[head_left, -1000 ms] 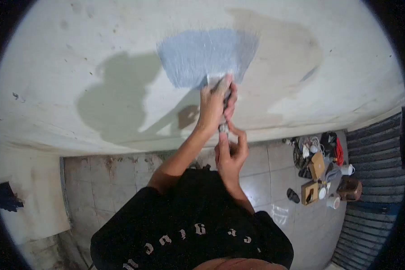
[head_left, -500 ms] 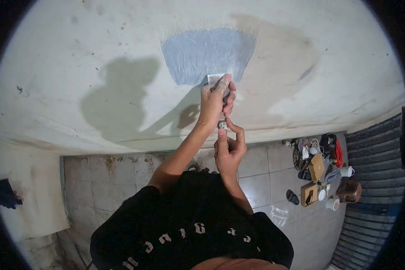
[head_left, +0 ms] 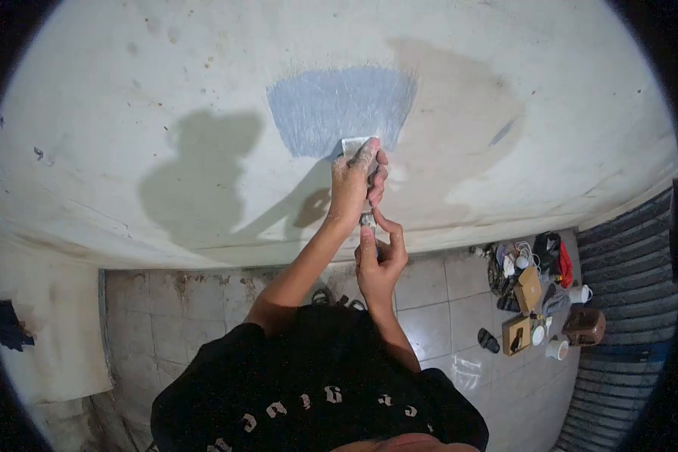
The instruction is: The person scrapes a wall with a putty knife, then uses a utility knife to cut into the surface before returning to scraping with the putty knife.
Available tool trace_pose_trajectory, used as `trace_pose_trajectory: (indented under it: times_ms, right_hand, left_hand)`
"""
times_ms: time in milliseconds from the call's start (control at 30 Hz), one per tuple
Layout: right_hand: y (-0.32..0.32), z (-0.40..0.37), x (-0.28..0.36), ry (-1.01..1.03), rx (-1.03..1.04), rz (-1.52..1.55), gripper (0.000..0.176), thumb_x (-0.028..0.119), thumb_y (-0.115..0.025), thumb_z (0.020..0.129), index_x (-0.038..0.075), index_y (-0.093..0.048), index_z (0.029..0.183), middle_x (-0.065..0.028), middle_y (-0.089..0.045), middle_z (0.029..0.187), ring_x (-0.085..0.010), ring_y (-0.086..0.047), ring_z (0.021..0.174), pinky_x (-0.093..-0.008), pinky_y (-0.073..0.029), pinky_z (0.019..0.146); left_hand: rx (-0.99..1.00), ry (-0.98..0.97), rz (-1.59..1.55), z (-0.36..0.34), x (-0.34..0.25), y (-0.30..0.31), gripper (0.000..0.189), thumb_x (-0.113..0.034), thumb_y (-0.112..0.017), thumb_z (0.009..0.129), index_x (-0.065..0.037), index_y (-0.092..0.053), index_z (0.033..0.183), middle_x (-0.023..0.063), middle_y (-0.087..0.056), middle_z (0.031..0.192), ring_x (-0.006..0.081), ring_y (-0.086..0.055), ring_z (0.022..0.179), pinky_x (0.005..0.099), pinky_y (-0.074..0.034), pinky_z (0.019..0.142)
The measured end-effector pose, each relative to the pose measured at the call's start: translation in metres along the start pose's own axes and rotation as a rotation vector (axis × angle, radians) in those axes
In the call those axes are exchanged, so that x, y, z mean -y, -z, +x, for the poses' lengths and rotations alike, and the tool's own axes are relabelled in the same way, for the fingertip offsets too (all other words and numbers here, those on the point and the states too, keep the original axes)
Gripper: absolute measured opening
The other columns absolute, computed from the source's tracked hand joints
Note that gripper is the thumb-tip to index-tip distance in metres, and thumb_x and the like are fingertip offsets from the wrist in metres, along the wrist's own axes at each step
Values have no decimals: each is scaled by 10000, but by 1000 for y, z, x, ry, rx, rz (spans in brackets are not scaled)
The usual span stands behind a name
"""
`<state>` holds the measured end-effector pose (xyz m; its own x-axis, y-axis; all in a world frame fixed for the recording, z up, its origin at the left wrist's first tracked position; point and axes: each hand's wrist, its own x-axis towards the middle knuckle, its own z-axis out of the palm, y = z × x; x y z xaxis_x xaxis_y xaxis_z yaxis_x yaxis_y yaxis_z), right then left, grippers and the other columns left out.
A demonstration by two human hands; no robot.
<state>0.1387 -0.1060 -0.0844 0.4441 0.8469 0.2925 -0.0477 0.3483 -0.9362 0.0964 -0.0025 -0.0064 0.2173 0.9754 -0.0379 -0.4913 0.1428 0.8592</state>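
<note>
On the pale wall [head_left: 226,83] is a rough blue-grey patch [head_left: 339,105] with white scratch marks. A putty knife [head_left: 354,143] with a whitish, crusted blade rests at the patch's lower edge. My left hand [head_left: 350,184], dusted with white, is wrapped round the knife close to the blade, thumb along its face. Below it, my right hand [head_left: 381,260] pinches a crusted, whitish piece between thumb and forefinger; it looks like the end of the knife's handle. The part between is covered by my left fingers.
Tiled floor [head_left: 422,324] meets the wall below. To the right lie an open cardboard box [head_left: 517,335], a dark slipper [head_left: 488,340], a white bucket [head_left: 557,349], a brown container [head_left: 584,326], cables and cloths, beside a ribbed shutter [head_left: 629,264]. A dark cloth [head_left: 9,324] hangs at left.
The view has tilted a little, so the wall and patch sit lower. Both hands keep their grip, with the blade still at the patch's lower edge.
</note>
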Motion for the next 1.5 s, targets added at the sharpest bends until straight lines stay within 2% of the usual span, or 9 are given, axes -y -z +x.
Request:
trace_pose_trajectory:
  times_ms: [33, 67, 167, 300, 467, 600, 900, 1233, 1500]
  right_hand:
    - [-3, 4, 4, 19, -3, -3, 252, 65, -566, 950, -8, -532, 1189, 10, -505, 716, -12, -390, 495, -202, -265, 432]
    - [-1, 7, 12, -36, -4, 5, 257, 42, -568, 942, -24, -534, 1189, -48, -572, 897, -14, -418, 546, -199, -306, 458]
    - [2, 7, 31, -104, 4, 4, 275, 22, -579, 928, -46, -537, 1191, -123, -631, 1101, -35, -491, 637, -200, -392, 514]
    - [2, 1, 5, -74, 17, -14, 285, 30, -579, 931, -47, -535, 1201, -113, -625, 1088, -40, -499, 644, -200, -402, 521]
    - [7, -1, 25, -130, 15, -9, 271, 37, -579, 934, -57, -533, 1183, -141, -623, 1128, -46, -508, 658, -204, -420, 519]
    - [8, -4, 9, -112, 27, -6, 266, 42, -584, 934, -59, -532, 1174, -151, -617, 1161, -49, -521, 672, -205, -435, 528]
    - [6, 4, 4, -103, 16, 12, 285, 47, -592, 931, -56, -539, 1191, -141, -629, 1122, -37, -502, 639, -194, -420, 532]
    - [12, -9, 3, -170, 29, -21, 276, 52, -595, 930, -42, -551, 1185, -131, -640, 1112, -23, -474, 614, -188, -386, 492]
    - [8, -10, 3, -203, 14, 55, 272, 44, -587, 936, -26, -547, 1196, -37, -612, 873, -20, -455, 578, -189, -353, 474]
  left_hand:
    - [-14, 11, 13, -1, -2, 0, 372, -375, -575, 942, -31, -546, 803, 4, -448, 522, 83, -390, 353, 232, -304, 329]
    - [11, -18, 10, 3, -4, -3, 364, -364, -573, 944, -31, -547, 799, 5, -452, 524, 82, -393, 355, 232, -302, 327]
    - [55, -97, -4, 5, -17, -17, 360, -391, -585, 934, -60, -542, 798, -1, -447, 533, 86, -374, 351, 240, -291, 331]
    - [-32, 26, -3, -1, 4, 3, 348, -343, -563, 952, -29, -553, 802, 5, -456, 524, 84, -400, 357, 235, -299, 325]
    - [24, -103, 11, 4, -5, -10, 366, -353, -564, 949, -22, -547, 796, 13, -461, 524, 86, -384, 340, 248, -306, 323]
    - [-53, 26, -4, -1, 9, 3, 359, -344, -564, 950, -28, -539, 783, 7, -458, 521, 84, -392, 354, 239, -302, 334]
    - [11, -59, 28, 4, -1, -5, 351, -339, -567, 948, -30, -544, 784, 3, -455, 527, 83, -393, 355, 238, -303, 337]
    - [-52, -27, 13, 0, 20, 7, 346, -363, -582, 941, -55, -541, 789, -7, -439, 525, 73, -356, 342, 233, -291, 323]
    - [-47, 37, 24, -5, 19, 11, 348, -366, -591, 935, -53, -546, 788, -9, -440, 527, 74, -360, 348, 239, -297, 335]
